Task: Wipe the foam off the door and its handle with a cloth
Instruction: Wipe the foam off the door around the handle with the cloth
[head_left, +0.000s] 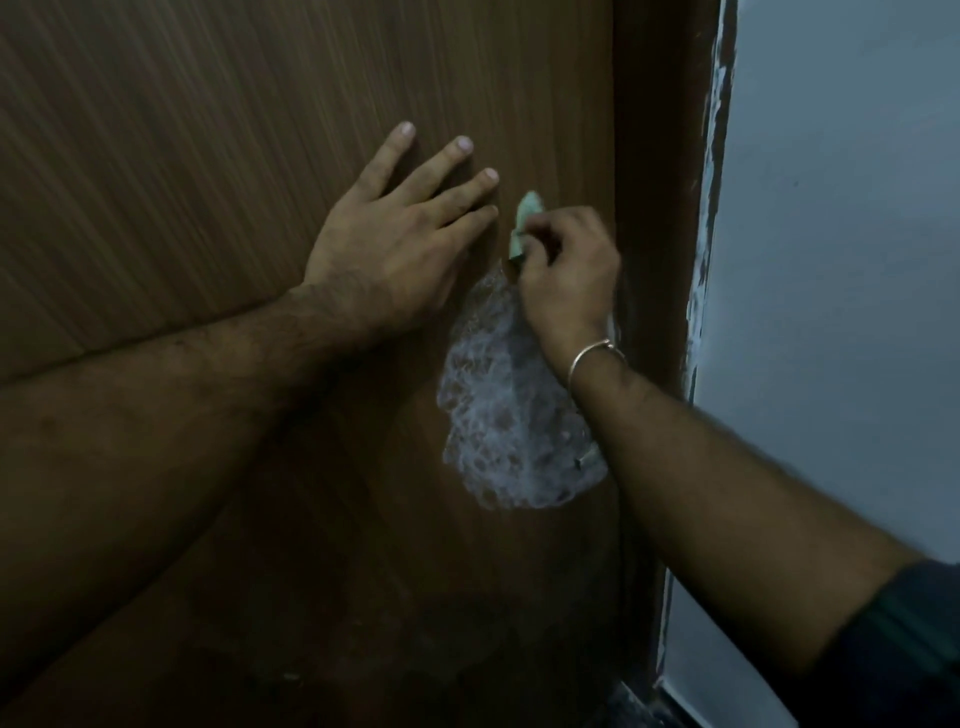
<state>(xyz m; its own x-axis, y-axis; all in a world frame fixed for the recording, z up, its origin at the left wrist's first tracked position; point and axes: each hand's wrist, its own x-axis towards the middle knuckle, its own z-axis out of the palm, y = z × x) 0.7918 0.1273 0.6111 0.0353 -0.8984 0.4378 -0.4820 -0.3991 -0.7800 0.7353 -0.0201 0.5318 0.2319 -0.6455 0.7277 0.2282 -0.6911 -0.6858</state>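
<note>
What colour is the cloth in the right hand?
Pale green. The cloth sticks out above the right hand, seen in the head view.

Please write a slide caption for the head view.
Left hand braces the door; right hand holds green cloth above foam.

Door: brown, fine streaked grain; foam, below the right hand: white, netted; cloth in its fingers: pale green, seemingly; bangle: silver; wall: grey-blue.
</note>
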